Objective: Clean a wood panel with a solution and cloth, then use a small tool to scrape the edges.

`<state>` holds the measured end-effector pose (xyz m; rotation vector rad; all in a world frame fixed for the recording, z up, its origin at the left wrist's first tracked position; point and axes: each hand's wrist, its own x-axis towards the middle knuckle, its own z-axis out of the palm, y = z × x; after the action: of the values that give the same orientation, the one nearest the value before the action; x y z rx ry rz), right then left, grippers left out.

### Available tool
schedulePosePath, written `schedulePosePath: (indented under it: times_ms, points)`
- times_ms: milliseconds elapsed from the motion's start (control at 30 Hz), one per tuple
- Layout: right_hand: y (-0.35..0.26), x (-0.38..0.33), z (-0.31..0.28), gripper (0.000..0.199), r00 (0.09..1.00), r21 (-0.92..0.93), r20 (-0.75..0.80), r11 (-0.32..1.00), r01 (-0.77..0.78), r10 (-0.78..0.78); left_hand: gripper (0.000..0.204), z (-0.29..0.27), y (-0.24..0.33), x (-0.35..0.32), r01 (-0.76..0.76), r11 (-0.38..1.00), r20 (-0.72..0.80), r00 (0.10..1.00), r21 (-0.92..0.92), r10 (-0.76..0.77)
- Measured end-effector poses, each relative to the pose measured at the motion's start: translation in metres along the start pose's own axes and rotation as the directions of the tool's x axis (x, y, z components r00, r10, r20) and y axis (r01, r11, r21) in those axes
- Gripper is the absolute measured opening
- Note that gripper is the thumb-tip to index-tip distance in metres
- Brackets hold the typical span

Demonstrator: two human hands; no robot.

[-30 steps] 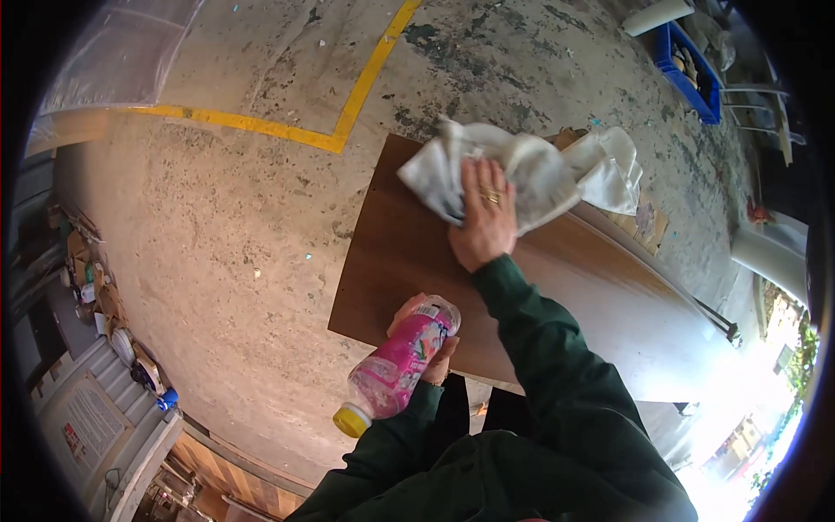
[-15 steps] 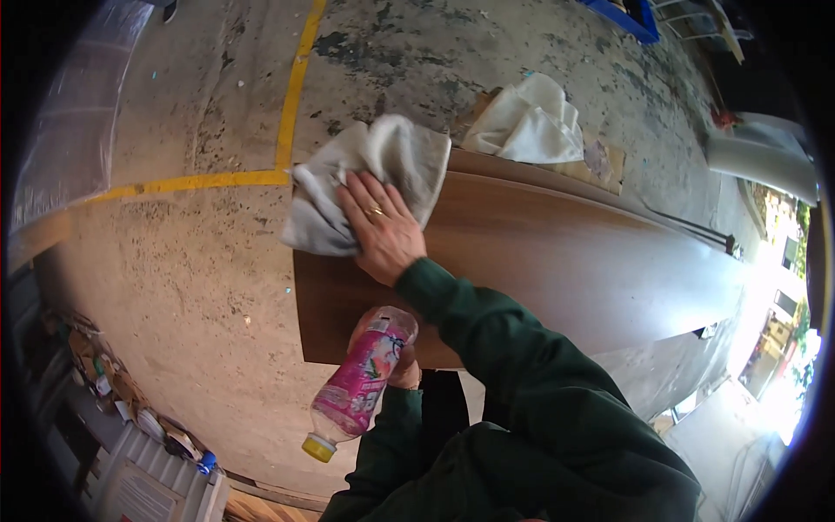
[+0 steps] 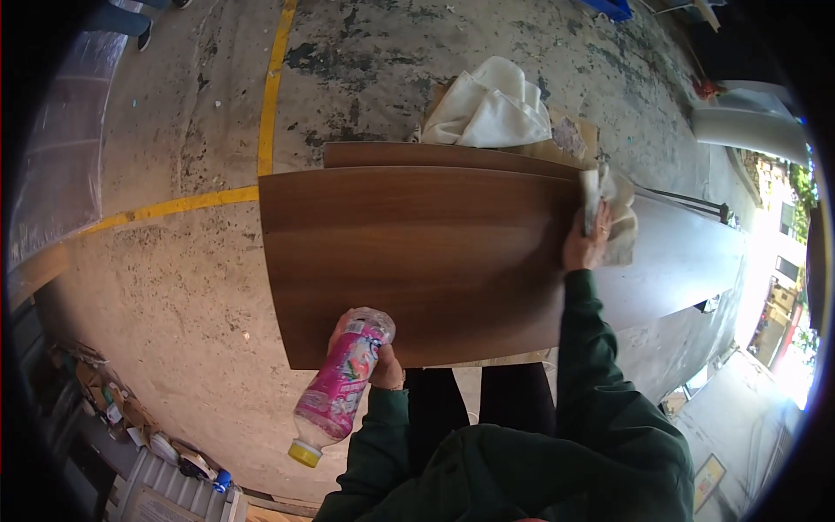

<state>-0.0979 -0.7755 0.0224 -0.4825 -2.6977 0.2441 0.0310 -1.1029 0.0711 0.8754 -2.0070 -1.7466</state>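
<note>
A workshop or warehouse yard: stained concrete floor point(image 3: 174, 287) with painted yellow lines point(image 3: 271, 96), brown wood panels point(image 3: 417, 252), scattered clutter.

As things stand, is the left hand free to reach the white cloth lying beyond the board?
Probably not: the left hand is wrapped around a pink bottle at the board's near edge, and the white cloth lies past the far edge, across the whole board.
</note>
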Motion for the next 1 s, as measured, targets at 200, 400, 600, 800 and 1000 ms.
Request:
schedulePosePath:
  times_ms: [200,400,600,800,1000]
  points:
    - [-0.197,-0.036,-0.005,0.077,0.83,0.394,0.419,0.897,0.199,-0.368,0.07,-0.007,-0.004,0.008,-0.186,0.982,-0.052,0.981,0.036,0.188]
    - [-0.288,-0.059,0.017,0.062,0.645,0.736,0.274,0.587,0.336,-0.713,0.075,-0.003,-0.019,-0.004,-0.23,0.963,-0.063,0.969,0.138,0.24]
    - [-0.17,-0.017,0.01,0.075,0.718,0.686,0.317,0.673,0.277,-0.619,0.061,-0.007,-0.033,-0.01,-0.158,0.961,-0.179,0.963,0.226,0.2]
    - [0.027,0.05,-0.029,0.061,0.9,0.454,0.231,0.859,0.237,-0.37,0.061,0.079,0.016,-0.05,-0.266,0.941,0.125,0.962,0.209,0.244]
    - [0.208,0.103,-0.037,0.056,0.966,0.257,0.145,0.951,0.171,-0.213,0.076,0.205,0.048,-0.116,-0.362,0.905,0.488,0.845,0.223,0.218]
